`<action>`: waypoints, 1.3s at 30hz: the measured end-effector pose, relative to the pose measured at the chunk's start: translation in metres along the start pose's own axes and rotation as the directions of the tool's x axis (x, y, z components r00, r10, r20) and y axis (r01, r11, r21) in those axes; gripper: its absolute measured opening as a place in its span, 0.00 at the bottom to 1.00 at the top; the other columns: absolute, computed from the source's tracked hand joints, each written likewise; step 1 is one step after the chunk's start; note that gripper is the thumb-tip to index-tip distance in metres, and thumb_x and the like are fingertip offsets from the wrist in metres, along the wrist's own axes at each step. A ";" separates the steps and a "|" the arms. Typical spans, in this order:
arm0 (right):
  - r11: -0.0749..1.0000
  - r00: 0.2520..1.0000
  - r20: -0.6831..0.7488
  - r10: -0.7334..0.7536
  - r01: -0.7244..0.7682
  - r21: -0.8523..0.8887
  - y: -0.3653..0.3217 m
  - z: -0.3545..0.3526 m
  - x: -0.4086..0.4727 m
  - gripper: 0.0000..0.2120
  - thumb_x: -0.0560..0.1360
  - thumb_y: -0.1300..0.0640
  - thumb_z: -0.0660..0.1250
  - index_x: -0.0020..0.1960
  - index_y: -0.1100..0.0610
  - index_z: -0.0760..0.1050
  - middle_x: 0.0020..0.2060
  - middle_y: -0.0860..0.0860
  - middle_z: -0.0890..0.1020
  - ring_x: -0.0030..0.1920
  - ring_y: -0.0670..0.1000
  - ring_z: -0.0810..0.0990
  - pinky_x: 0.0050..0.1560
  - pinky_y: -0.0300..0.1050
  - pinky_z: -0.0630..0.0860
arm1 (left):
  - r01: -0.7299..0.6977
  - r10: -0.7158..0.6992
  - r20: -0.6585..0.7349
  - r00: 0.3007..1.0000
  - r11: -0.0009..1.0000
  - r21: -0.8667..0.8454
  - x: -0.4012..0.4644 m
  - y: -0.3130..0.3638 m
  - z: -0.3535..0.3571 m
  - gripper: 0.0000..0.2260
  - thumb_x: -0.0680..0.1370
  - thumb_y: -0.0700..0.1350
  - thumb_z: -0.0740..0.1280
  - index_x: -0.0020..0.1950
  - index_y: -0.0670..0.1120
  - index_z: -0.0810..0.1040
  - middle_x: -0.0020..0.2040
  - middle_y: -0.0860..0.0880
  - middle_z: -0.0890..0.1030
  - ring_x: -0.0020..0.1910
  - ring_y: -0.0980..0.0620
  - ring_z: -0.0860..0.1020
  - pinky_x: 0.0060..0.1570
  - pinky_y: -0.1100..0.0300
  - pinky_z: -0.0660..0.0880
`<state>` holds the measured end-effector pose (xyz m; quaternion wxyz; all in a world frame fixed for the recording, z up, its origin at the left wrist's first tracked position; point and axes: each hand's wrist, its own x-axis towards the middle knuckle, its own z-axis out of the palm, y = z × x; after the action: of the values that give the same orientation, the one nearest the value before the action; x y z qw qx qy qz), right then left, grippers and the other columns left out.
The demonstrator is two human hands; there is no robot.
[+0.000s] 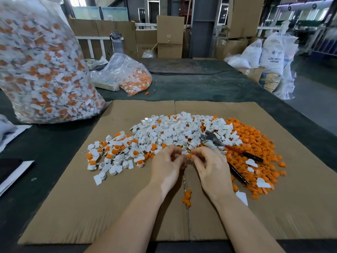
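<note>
Both hands meet over the near edge of a heap of small plastic parts on a cardboard sheet (pixel 127 207). My left hand (pixel 166 165) pinches a small white part (pixel 184 152) at its fingertips. My right hand (pixel 212 167) pinches a small orange part (pixel 189 156) against it. White parts (pixel 173 130) fill the middle of the heap, loose orange parts (pixel 255 141) lie to the right, and joined white-and-orange pieces (pixel 113 152) lie to the left. A few orange parts (pixel 187 198) lie between my wrists.
Pliers (pixel 215 141) with red and black handles lie on the heap beside my right hand. A big clear bag (pixel 42 70) of joined pieces stands far left, a smaller bag (pixel 135 81) behind it. Cardboard boxes (pixel 170 37) and white sacks (pixel 273 57) stand beyond the dark table (pixel 200 84).
</note>
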<state>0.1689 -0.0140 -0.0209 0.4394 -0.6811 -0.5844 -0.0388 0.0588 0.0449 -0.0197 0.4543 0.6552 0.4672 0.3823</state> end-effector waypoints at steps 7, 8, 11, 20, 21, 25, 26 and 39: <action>0.995 0.999 -0.031 -0.031 0.028 -0.092 -0.002 0.001 -0.002 0.05 0.66 0.66 0.75 0.38 0.59 0.80 0.32 0.50 0.81 0.36 0.52 0.77 0.42 0.49 0.73 | -0.025 0.027 0.054 0.998 0.999 -0.048 -0.004 -0.002 0.000 0.02 0.77 0.38 0.67 0.46 0.45 0.78 0.36 0.46 0.82 0.34 0.55 0.80 0.39 0.62 0.78; 0.995 0.999 -0.037 -0.039 0.036 -0.095 -0.003 0.001 -0.002 0.06 0.66 0.67 0.75 0.37 0.59 0.79 0.31 0.50 0.80 0.35 0.52 0.77 0.41 0.48 0.73 | -0.046 0.047 0.062 0.997 0.999 -0.028 -0.005 -0.001 0.000 0.03 0.77 0.39 0.67 0.44 0.46 0.78 0.35 0.47 0.82 0.34 0.55 0.80 0.40 0.61 0.78; 0.992 0.997 -0.045 -0.065 0.060 -0.107 -0.003 0.001 -0.002 0.08 0.64 0.68 0.75 0.34 0.59 0.77 0.28 0.51 0.78 0.32 0.52 0.76 0.38 0.47 0.72 | -0.111 0.105 0.096 0.990 0.992 0.061 -0.006 0.000 0.000 0.06 0.77 0.41 0.68 0.42 0.50 0.77 0.35 0.50 0.81 0.35 0.55 0.80 0.40 0.62 0.78; 0.998 0.999 -0.023 -0.030 0.032 0.061 -0.003 -0.002 -0.001 0.10 0.71 0.60 0.72 0.52 0.57 0.80 0.37 0.44 0.76 0.41 0.47 0.74 0.46 0.47 0.74 | 0.008 0.003 0.062 0.998 0.985 -0.174 -0.005 0.003 -0.004 0.05 0.78 0.36 0.65 0.52 0.41 0.77 0.35 0.43 0.78 0.30 0.57 0.77 0.37 0.64 0.76; 0.997 0.999 -0.012 -0.040 0.041 0.064 -0.003 -0.003 -0.001 0.11 0.71 0.62 0.72 0.53 0.57 0.80 0.38 0.44 0.76 0.42 0.47 0.74 0.47 0.47 0.74 | 0.004 0.009 0.066 0.998 0.983 -0.181 -0.005 0.003 -0.004 0.06 0.78 0.36 0.64 0.53 0.42 0.77 0.35 0.44 0.77 0.31 0.56 0.77 0.39 0.62 0.77; 0.995 0.997 0.044 -0.058 0.054 0.085 -0.001 -0.003 0.000 0.15 0.71 0.64 0.71 0.56 0.54 0.80 0.39 0.44 0.74 0.44 0.47 0.72 0.48 0.43 0.72 | -0.028 0.040 0.075 0.996 0.987 -0.155 -0.005 0.001 -0.006 0.07 0.78 0.37 0.64 0.54 0.45 0.78 0.33 0.48 0.78 0.31 0.58 0.78 0.38 0.65 0.77; 0.994 0.996 0.054 -0.064 0.059 0.089 -0.001 -0.003 0.000 0.14 0.71 0.63 0.71 0.56 0.53 0.80 0.39 0.45 0.74 0.44 0.47 0.72 0.48 0.43 0.72 | -0.036 0.047 0.077 0.996 0.989 -0.145 -0.005 0.001 -0.006 0.07 0.78 0.38 0.65 0.54 0.46 0.79 0.34 0.49 0.78 0.32 0.58 0.78 0.37 0.67 0.76; 0.993 0.995 0.027 -0.098 0.095 0.075 0.000 -0.003 0.002 0.11 0.70 0.64 0.72 0.51 0.57 0.82 0.39 0.49 0.77 0.44 0.48 0.74 0.46 0.45 0.74 | -0.038 0.047 0.064 0.997 0.991 -0.130 -0.005 0.001 -0.006 0.06 0.78 0.39 0.66 0.52 0.47 0.79 0.35 0.48 0.81 0.36 0.54 0.80 0.41 0.63 0.77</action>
<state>0.1710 -0.0147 -0.0185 0.4529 -0.6359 -0.6243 -0.0281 0.0525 0.0414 -0.0176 0.5025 0.6468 0.4122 0.3991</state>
